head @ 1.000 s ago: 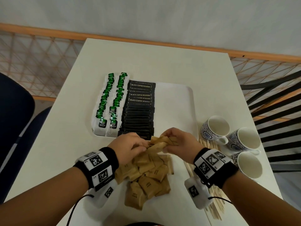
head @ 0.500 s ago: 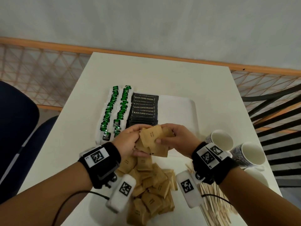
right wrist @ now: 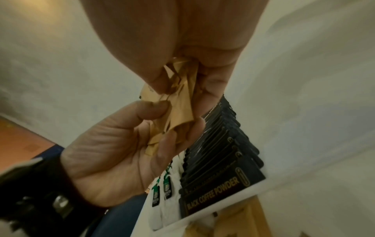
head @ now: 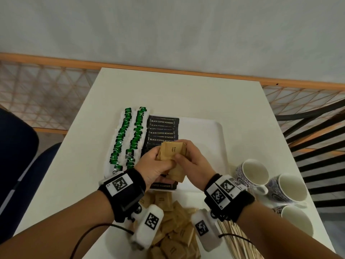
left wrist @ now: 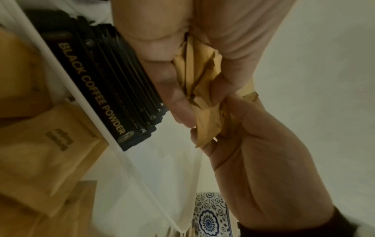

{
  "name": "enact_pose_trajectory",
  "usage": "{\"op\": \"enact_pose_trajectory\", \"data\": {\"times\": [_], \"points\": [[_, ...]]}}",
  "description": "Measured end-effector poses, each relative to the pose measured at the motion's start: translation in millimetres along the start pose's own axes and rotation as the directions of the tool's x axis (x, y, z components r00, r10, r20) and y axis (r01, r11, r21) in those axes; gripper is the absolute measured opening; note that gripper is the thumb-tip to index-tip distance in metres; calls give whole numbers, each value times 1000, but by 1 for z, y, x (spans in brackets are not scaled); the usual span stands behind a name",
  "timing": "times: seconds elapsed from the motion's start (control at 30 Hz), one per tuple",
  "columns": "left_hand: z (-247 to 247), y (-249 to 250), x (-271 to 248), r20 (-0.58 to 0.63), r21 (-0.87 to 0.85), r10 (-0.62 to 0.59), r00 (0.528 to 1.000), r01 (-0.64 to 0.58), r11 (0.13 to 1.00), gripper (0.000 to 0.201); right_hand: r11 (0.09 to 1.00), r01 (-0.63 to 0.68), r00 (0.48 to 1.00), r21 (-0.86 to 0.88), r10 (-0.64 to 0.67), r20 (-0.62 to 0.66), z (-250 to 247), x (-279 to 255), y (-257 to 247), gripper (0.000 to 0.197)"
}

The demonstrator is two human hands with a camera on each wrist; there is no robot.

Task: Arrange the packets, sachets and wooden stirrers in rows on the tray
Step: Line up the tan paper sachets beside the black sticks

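Both hands have risen off the loose pile and now hang over the near end of the tray, carrying the bundle with them. Left hand [head: 155, 163] curls thumb and fingers round a fanned bunch of brown sugar sachets [head: 171, 152]; right hand [head: 190, 161] pinches the same bunch from the other side, thumb on the top sachet. Wrist views show the sachets skewed and overlapping, edges not squared; count unclear. Judgement: tap the edges level before setting down, then lay them overlapping in the bare strip of the white tray [head: 214, 139] just beside the black coffee powder packets [head: 162, 128], without nudging that row. Green-tagged tea bags [head: 128, 135] fill two rows at the tray's left. More sachets lie heaped [head: 177, 230] near the wrists; wooden stirrers [head: 240, 242] wait untouched to the right. White table [head: 177, 94], three patterned mugs [head: 252, 172], pale wall, wooden-railed lattice behind.
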State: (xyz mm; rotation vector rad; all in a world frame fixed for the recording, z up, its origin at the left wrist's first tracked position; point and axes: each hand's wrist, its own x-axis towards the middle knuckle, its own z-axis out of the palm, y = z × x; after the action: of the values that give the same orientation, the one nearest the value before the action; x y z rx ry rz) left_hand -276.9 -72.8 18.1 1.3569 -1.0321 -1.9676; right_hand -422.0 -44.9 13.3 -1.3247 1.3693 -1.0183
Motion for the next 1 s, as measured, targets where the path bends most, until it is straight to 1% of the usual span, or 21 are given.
{"op": "enact_pose_trajectory", "data": {"times": [0.03,0.13,0.17,0.23,0.3,0.37,0.43,0.5,0.57,0.63,0.67,0.73,0.83,0.9,1.0], "points": [[0,0,3,4,12,9,1000,-9,1000,41,1000,9,1000,-26,-10,-25,0,2,1,24],[3,4,8,11,53,30,999,-30,998,40,996,-9,994,-84,0,-111,-1,8,6,12],[4,4,11,14,58,29,999,-30,998,40,994,-18,990,-104,4,-139,-4,10,6,12],[4,6,16,13,54,18,1000,-18,998,41,992,-37,986,-124,16,-167,-12,15,4,17],[4,6,19,20,56,7,1000,-8,998,38,990,-63,986,-127,42,-160,-20,20,5,13],[3,5,21,38,62,-2,999,-1,998,34,987,-114,984,-109,97,-152,-29,27,4,5],[2,5,23,38,36,-8,999,7,999,32,988,-147,978,-50,137,-160,-38,36,1,7],[-2,8,26,9,0,-17,1000,17,1000,33,987,-156,964,28,158,-214,-50,47,-2,8],[-11,14,30,-30,-13,-14,999,14,1000,36,981,-171,934,97,192,-302,-64,62,-3,6],[-21,22,34,-65,-14,5,998,-6,1000,36,979,-195,913,55,201,-355,-78,78,1,4],[-27,26,36,-83,-17,15,996,-17,1000,35,976,-216,913,-4,201,-356,-84,87,5,5],[-37,34,41,-112,-28,36,993,-39,999,34,957,-262,923,-121,212,-320,-92,104,16,10],[-45,43,49,-148,-47,59,987,-66,997,33,916,-324,927,-237,256,-276,-97,127,33,14],[-48,46,55,-161,-57,65,985,-75,996,33,906,-342,925,-250,278,-258,-96,139,40,19],[-47,48,64,-172,-59,59,983,-70,996,34,912,-345,926,-221,294,-236,-92,154,45,26]]}}
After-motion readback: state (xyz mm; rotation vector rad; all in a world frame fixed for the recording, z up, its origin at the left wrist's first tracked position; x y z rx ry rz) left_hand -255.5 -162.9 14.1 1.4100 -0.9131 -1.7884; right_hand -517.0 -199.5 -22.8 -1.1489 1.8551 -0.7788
